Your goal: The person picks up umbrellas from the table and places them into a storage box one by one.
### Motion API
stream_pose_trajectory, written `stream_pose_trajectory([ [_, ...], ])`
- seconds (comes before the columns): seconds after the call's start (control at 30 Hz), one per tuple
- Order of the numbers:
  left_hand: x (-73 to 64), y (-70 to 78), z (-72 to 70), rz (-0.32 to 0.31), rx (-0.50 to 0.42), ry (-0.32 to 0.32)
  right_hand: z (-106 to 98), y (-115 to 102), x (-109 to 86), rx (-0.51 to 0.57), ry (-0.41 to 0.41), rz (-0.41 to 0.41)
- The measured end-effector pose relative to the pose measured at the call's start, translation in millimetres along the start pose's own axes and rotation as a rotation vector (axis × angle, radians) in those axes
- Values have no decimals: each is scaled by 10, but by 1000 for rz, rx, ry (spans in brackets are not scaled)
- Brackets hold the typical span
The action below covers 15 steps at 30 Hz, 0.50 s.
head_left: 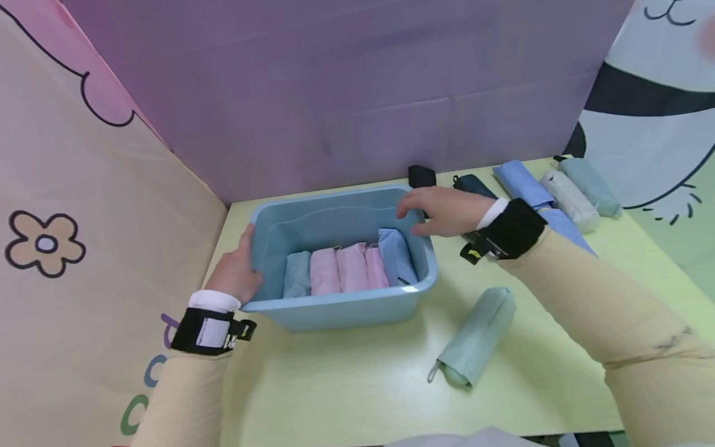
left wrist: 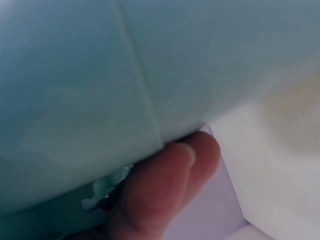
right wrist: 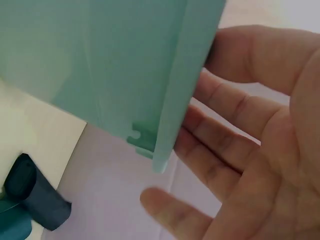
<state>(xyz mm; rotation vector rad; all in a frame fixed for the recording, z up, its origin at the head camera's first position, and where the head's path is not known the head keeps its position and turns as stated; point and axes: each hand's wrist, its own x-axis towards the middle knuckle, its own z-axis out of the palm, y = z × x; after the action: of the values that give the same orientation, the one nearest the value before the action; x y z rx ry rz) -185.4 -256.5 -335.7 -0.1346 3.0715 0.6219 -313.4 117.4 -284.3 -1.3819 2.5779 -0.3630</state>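
A light blue plastic bin (head_left: 346,310) stands on the table, holding a row of folded umbrellas: a grey-blue one (head_left: 296,274), several pink ones (head_left: 353,267) and a blue one (head_left: 398,256) at the right end. My left hand (head_left: 233,273) grips the left rim, thumb on the inner side; in the left wrist view its fingertips (left wrist: 155,175) lie against the bin wall. Over the right rim reaches my right hand (head_left: 447,210), fingers loosely spread. Its thumb and several fingers pass behind the rim in the right wrist view, with the little finger (right wrist: 172,207) held apart.
A pale green folded umbrella (head_left: 477,338) with a wrist loop lies on the table (head_left: 335,385) front right. Blue (head_left: 522,183), white (head_left: 570,200) and grey-green (head_left: 591,185) ones lie back right. A black item (head_left: 421,176) stands behind the bin. Purple cloth (head_left: 335,93) closes off the back.
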Motion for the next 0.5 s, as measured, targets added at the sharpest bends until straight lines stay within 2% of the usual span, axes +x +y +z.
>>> stream_pose_trajectory([
  [0.17,74,188,115,15,-32,5,36,235,-199,80,66,30],
  [0.4,140,440,236,15,-88,31,188,604,-413,380,237,44],
  [0.5,174,549,293,19,-107,24,240,714,-515,432,291,61],
])
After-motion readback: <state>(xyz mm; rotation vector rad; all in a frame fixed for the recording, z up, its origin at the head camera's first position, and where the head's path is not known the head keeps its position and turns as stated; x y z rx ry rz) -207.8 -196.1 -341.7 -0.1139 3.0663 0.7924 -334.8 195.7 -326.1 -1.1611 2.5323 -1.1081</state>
